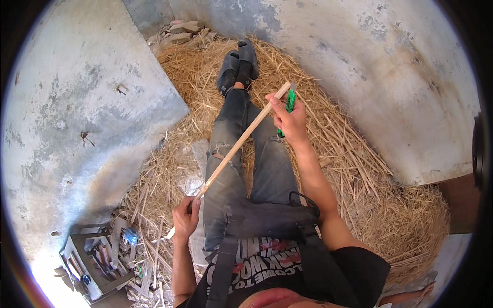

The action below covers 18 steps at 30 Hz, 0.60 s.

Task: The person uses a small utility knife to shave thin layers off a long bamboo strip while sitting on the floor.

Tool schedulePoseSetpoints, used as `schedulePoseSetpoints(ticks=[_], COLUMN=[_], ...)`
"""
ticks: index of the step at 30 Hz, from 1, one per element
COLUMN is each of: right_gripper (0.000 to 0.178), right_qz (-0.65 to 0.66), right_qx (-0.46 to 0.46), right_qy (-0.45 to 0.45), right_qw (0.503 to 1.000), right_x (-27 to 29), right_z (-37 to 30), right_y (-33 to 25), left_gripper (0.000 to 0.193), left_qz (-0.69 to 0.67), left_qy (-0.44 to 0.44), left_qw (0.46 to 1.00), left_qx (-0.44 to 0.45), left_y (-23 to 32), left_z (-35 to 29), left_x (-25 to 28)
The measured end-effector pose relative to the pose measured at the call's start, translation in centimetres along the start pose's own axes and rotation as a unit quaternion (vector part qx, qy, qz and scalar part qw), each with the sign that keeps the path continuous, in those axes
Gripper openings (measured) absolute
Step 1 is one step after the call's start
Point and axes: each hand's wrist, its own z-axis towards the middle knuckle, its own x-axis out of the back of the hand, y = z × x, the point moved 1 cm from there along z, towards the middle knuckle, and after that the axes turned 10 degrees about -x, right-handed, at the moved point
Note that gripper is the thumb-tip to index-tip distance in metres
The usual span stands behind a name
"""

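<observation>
Far left, lower corner: a small crate point(97, 267) sits on the floor, packed with sticks and odd items; contents too small to identify. Beside it lies loose litter and straw.

Left hand point(186, 215): closed in a fist around the near end of a stick point(241, 139), just beside the left thigh. The fingers wrap the stick fully; a short stub shows below the fist.

The stick is pale, thin and straight. It runs diagonally up and to the right from the left hand, crossing above the left knee of the jeans point(246, 154), and ends at the right hand near the far end.

Right hand point(291, 120): closed on a green knife point(288, 108), handle gripped in the palm. The blade end points up and lies against the stick's far end, with the thumb pressed on or beside the stick. Whether the blade is cutting into the wood cannot be told.

The person sits with legs stretched out, jeans torn at the left knee, dark sandals point(239, 66) on crossed feet. A dark strap harness point(267, 220) lies across the lap and chest.

Straw point(380, 205) covers the ground under and to the right of the legs. Grey concrete walls point(390, 66) enclose the heap.
</observation>
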Motion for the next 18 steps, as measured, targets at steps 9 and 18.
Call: schedulePoseSetpoints(ticks=[9,18], right_gripper=[0.023,0.024], right_qz=[0.011,-0.046], right_qx=[-0.046,-0.086], right_qy=[-0.017,-0.104], right_qw=[0.999,0.99], right_x=[-0.8,-3.3], right_z=[-1.6,-4.8], right_y=[1.2,5.3], left_gripper=[0.017,0.018], left_qz=[-0.011,0.0], left_qy=[0.025,0.049], left_qw=[0.999,0.998], left_qx=[0.023,0.028], left_y=[1.3,2.1], left_z=[-0.2,1.0], left_x=[-0.4,-1.5])
